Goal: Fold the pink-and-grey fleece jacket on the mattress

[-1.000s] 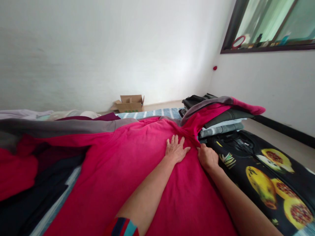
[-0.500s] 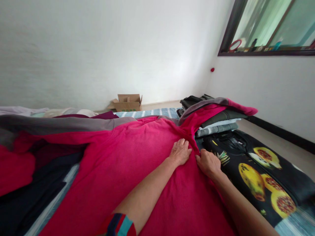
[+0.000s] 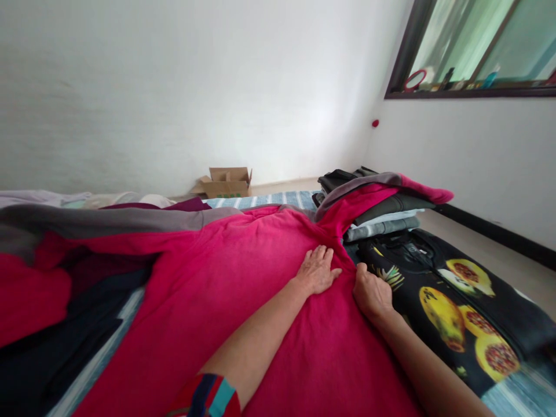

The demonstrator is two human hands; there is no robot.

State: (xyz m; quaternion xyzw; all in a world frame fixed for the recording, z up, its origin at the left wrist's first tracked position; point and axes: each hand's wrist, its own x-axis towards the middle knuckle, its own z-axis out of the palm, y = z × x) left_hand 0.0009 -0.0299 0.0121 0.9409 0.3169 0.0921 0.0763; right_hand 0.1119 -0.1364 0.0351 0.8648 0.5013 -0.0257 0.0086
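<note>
A bright pink long-sleeved shirt [image 3: 226, 301] with grey along its sleeves lies spread across the bed. My left hand [image 3: 318, 270] rests flat on it near the right armpit, fingers stretched out and the thumb apart. Just to the right, my right hand [image 3: 372, 291] is closed on the shirt's side edge below the sleeve; the pinched cloth is mostly hidden by the fingers. The shirt's right sleeve [image 3: 369, 200] drapes over a stack of folded clothes, and its left sleeve [image 3: 143, 223] stretches out to the left.
Beside my right hand lies a black garment with a fruit print [image 3: 456, 307]. Behind it stands a stack of folded clothes [image 3: 382, 226]. Dark clothes [image 3: 87, 324] lie at left on the striped bed sheet [image 3: 260, 200]. An open cardboard box [image 3: 228, 184] stands by the wall.
My right hand has moved slightly right, pulling the shirt's edge outward and closing more tightly. My left hand has flattened, its thumb spreading away from the fingers.
</note>
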